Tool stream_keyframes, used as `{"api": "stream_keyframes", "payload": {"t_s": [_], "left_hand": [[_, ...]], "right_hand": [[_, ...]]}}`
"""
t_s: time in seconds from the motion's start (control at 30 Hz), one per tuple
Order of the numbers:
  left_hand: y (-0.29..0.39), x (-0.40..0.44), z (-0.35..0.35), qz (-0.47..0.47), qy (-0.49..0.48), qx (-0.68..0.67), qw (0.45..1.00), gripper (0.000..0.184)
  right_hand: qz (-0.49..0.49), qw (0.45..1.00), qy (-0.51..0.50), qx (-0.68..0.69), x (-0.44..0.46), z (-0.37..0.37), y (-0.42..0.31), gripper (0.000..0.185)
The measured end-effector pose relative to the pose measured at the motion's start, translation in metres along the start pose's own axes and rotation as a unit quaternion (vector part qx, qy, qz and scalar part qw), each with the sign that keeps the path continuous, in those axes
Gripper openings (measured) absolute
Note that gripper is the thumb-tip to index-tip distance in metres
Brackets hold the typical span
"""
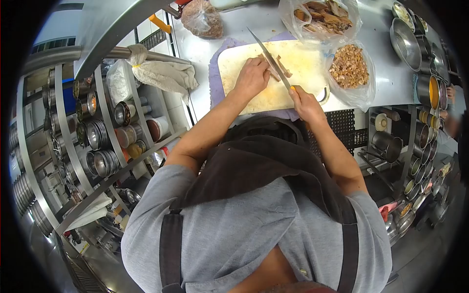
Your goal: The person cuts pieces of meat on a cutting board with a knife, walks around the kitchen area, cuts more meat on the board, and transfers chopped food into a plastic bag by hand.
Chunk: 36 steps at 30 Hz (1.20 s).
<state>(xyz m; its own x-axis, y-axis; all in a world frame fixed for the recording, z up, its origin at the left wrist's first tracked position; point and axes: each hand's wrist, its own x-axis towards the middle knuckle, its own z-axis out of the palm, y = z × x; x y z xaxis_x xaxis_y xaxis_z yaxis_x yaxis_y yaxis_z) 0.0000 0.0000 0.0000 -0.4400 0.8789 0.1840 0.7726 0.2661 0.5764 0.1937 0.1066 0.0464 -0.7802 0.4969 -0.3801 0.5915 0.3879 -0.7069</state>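
On the white cutting board (234, 63), my left hand (253, 77) has its fingers closed on a strip of brown meat (273, 73). My right hand (306, 103) grips the yellow handle of a long knife (268, 56), whose blade slants up and left across the board beside my left fingers. Another brown piece (284, 67) lies just right of the blade. Chopped brown pieces (349, 67) fill a clear plastic bag right of the board. Behind the board, an open bag holds larger brown pieces (325, 17).
A tied bag (202, 18) sits at the back left, near a hanging cloth (163, 74). Metal bowls (405, 44) line the right edge of the steel counter (386, 88). Shelves of bowls (106, 162) stand at left. Another person's hand (450, 92) shows at far right.
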Motion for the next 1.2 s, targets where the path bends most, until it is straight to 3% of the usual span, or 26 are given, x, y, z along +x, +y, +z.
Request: {"api": "stream_keyframes", "payload": {"t_s": [0.2, 0.6, 0.77, 1.2], "left_hand": [[-0.001, 0.001, 0.0, 0.026, 0.006, 0.012, 1.0, 0.017], [-0.004, -0.004, -0.003, 0.047, 0.011, 0.007, 0.999, 0.014], [-0.011, -0.018, -0.005, 0.032, 0.044, 0.013, 0.998, 0.014], [-0.004, -0.019, -0.009, 0.039, 0.024, 0.016, 0.999, 0.017]], "right_hand": [[0.008, 0.998, -0.058, -0.012, -0.012, -0.009, 0.002, 0.038], [-0.038, 0.998, 0.011, -0.044, 0.05, 0.031, -0.009, 0.04], [0.007, 0.999, -0.007, 0.041, 0.029, 0.024, -0.003, 0.042], [0.061, 0.997, -0.027, 0.051, -0.006, 0.019, -0.008, 0.041]]}}
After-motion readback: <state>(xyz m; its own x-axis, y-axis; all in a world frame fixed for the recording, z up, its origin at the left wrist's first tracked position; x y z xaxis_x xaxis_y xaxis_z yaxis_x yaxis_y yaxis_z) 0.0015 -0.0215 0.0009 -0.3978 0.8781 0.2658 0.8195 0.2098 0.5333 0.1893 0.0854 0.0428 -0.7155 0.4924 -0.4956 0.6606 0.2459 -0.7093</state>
